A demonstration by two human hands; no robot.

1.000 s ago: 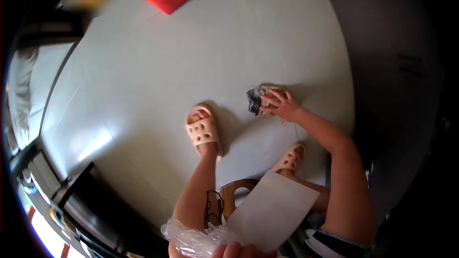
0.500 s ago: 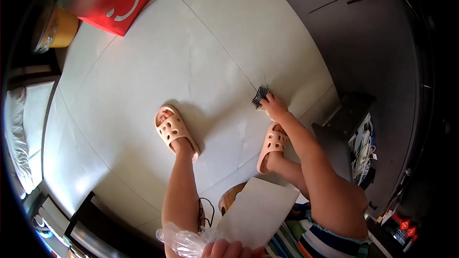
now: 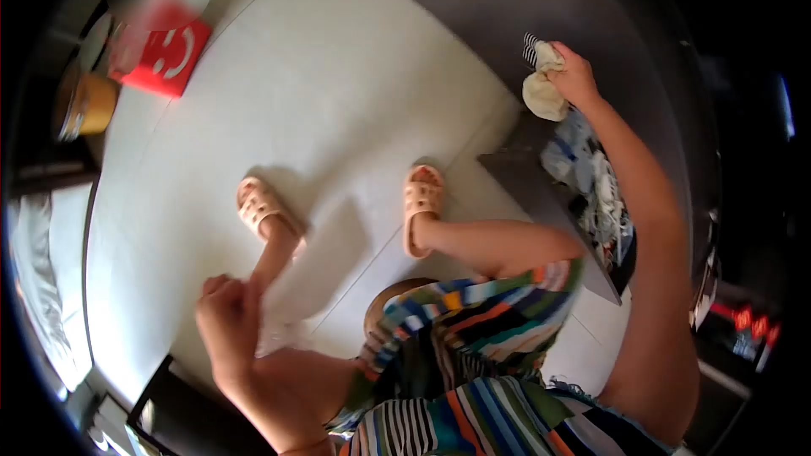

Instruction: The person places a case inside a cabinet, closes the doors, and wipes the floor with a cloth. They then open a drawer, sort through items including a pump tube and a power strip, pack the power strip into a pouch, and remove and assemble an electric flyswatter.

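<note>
My right hand [image 3: 574, 78] is raised at the upper right, its fingers closed round a cream cloth item [image 3: 543, 99] with a black-and-white striped end [image 3: 530, 49]. Below it, an open dark drawer [image 3: 515, 186] holds a jumble of bags and white cables [image 3: 601, 194]. At the lower left, my left hand [image 3: 226, 308] is closed in a fist. Clear plastic [image 3: 283, 333] hangs beside and below its fingers, faint against the floor.
A red bag [image 3: 169, 63] and a yellow container [image 3: 95, 104] stand at the upper left. My feet are in peach slippers [image 3: 422, 198] on the tiles. A wooden stool [image 3: 380, 308] is partly under me, and a dark cabinet [image 3: 541, 0] lines the right.
My right hand has lifted the cloth item from the floor towards the cabinet. My left hand has moved left and up. The white sheet no longer shows, and the view has shifted towards the drawer.
</note>
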